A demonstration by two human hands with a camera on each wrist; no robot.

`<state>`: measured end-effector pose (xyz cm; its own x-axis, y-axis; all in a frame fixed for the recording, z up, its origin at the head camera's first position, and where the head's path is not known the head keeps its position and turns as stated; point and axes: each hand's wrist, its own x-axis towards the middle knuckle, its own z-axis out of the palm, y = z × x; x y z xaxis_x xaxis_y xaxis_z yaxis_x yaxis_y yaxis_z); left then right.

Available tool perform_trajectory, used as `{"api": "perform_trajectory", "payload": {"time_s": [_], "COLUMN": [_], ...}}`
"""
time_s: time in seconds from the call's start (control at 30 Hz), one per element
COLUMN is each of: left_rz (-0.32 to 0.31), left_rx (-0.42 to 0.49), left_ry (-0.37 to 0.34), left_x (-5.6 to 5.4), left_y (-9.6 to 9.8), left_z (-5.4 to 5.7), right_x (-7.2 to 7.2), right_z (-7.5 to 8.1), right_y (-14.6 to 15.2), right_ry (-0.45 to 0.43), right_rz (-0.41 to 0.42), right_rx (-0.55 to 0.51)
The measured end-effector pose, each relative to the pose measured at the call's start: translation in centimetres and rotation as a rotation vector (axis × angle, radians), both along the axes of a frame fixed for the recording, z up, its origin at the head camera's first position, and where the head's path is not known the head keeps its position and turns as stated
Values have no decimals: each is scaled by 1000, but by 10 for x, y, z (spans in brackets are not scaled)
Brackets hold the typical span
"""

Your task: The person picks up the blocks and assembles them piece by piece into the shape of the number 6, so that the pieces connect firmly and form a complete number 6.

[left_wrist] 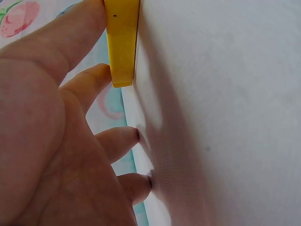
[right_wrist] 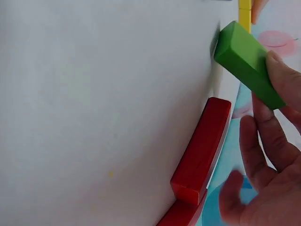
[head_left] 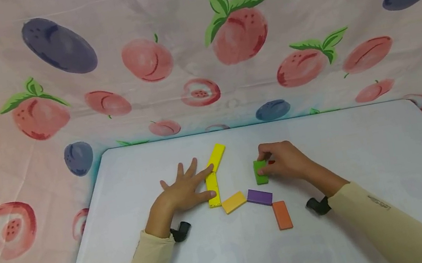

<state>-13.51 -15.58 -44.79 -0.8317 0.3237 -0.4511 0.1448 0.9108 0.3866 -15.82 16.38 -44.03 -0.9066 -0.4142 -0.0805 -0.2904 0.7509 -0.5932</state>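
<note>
My right hand (head_left: 289, 160) pinches a green block (head_left: 261, 176) between thumb and fingers over the white table; in the right wrist view the block is tilted. Under that hand, a red block (right_wrist: 202, 146) lies end to end with another red block (right_wrist: 181, 215), both mostly hidden in the head view. On the left, my left hand (head_left: 181, 194) is spread wide with straight fingers. Its thumb and index fingertips touch two bright yellow blocks, a lower upright one (head_left: 212, 185) and an upper slanted one (head_left: 218, 154), which meet at their ends.
Between the hands, a light orange block (head_left: 233, 202), a purple block (head_left: 260, 197) and an orange block (head_left: 282, 215) continue the line from the yellow ones. The white table (head_left: 358, 237) ends at the back against a fruit-patterned cloth (head_left: 189, 51).
</note>
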Motion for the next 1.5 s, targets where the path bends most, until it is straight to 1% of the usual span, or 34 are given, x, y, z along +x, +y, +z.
{"api": "perform_trajectory", "payload": {"time_s": [0.1,0.23,0.43,0.53,0.63,0.77,0.87,1.07,1.27,1.43,1.5], "left_rz": [-2,-5,-4,-1,-4,-4,-4,-4,-13,-19,-19], "left_rx": [0,-1,-6,-13,-13,-12,-12,5,8,9,7], "left_ry": [-2,-6,-3,-5,3,3,3,5,10,16,16], "left_x": [-1,-1,0,0,0,0,1,2,2,2,3], "left_y": [0,1,0,0,-1,-1,-1,-1,-2,-3,-2], "left_z": [0,1,1,2,2,1,0,-1,-2,-2,-2], "right_x": [4,8,15,19,24,31,35,42,52,60,62], "right_z": [1,1,5,7,9,11,11,10,11,12,12], "right_y": [2,7,14,15,16,17,17,19,16,14,13], "right_ry": [-4,-22,-121,-158,-191,-261,-300,-336,-427,-457,-481], "right_rz": [-15,-41,-103,-132,-146,-164,-166,-131,-135,-138,-141], "right_rx": [-73,-106,-139,-168,-194,-223,-242,-271,-319,-342,-368]}}
